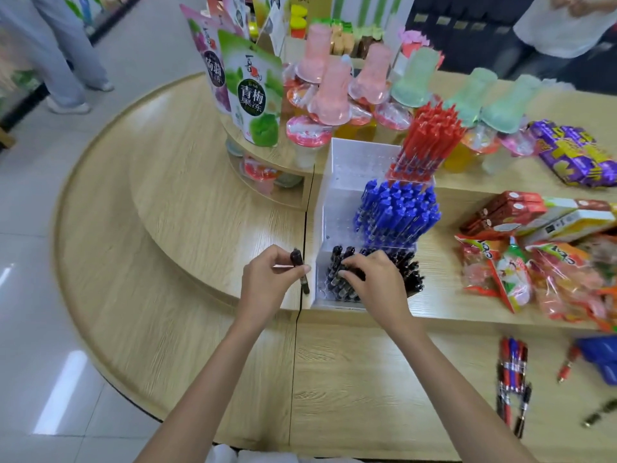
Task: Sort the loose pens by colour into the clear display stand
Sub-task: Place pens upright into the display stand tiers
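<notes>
The clear display stand (pixel 337 182) steps up from front to back on the wooden counter. Its back tier holds red pens (pixel 430 138), the middle tier blue pens (pixel 397 212), the front tier black pens (pixel 344 279). My left hand (pixel 267 282) pinches one black pen (pixel 297 267) upright, just left of the stand's front corner. Over the front tier, my right hand (pixel 374 282) rests fingers-down on the black pens and covers part of them. Loose red, blue and black pens (pixel 512 375) lie on the counter at the lower right.
Snack bags (pixel 534 282) and boxes (pixel 534 215) lie right of the stand. Jelly cups (pixel 334 91) and tall pouches (pixel 252 91) crowd a round tiered shelf behind it. A blue object (pixel 601 359) sits at the right edge. People stand at the back left and right.
</notes>
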